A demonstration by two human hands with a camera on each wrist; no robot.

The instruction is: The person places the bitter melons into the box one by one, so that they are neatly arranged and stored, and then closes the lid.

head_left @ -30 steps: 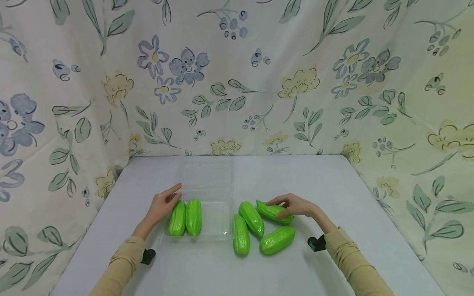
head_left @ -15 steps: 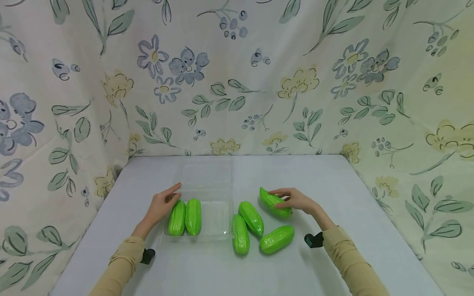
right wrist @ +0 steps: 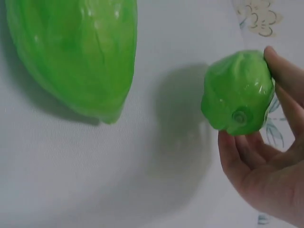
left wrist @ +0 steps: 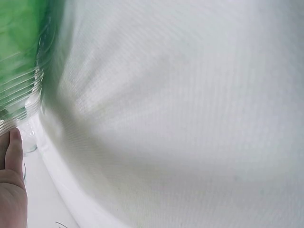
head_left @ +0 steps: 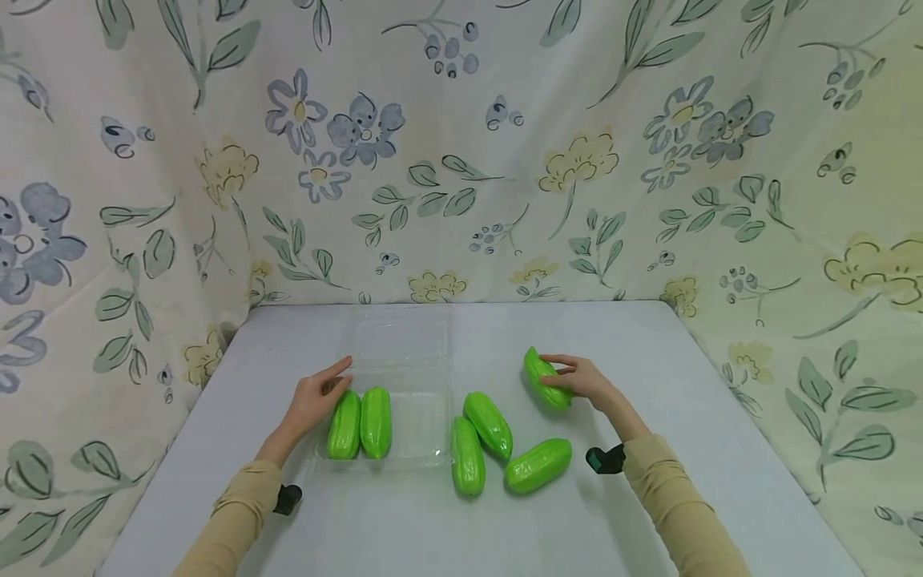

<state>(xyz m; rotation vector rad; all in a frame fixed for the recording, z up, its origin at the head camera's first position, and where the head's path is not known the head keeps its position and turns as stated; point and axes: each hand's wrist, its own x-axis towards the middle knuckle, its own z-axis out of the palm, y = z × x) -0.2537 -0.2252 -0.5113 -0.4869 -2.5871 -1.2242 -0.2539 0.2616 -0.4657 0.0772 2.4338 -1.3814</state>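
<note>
A clear plastic clamshell box [head_left: 421, 460] lies with its lid folded back on the table, two bright green ridged gourds [head_left: 376, 423] side by side in its left part. My left hand [head_left: 314, 401] rests at the box's left edge near the hinge; in the left wrist view a fairly straight finger [left wrist: 14, 152] touches the ribbed wall. My right hand [head_left: 582, 378] grips another green gourd [head_left: 542, 377] between thumb and fingers, raised above the table to the right. Its stubby end faces the right wrist camera, a gap and shadow beneath it.
Three more gourds lie loose right of the box: one upright in view [head_left: 469, 457], one leaning beside it [head_left: 489, 425], one slanted [head_left: 538, 466]. The transparent lid [head_left: 401, 338] lies flat behind the box. Floral cloth [head_left: 447, 200] hangs behind the white table [head_left: 389, 529].
My right hand has lifted its gourd from beside the others and carried it up and slightly right, turning it steeper. My left hand and the box have stayed put.
</note>
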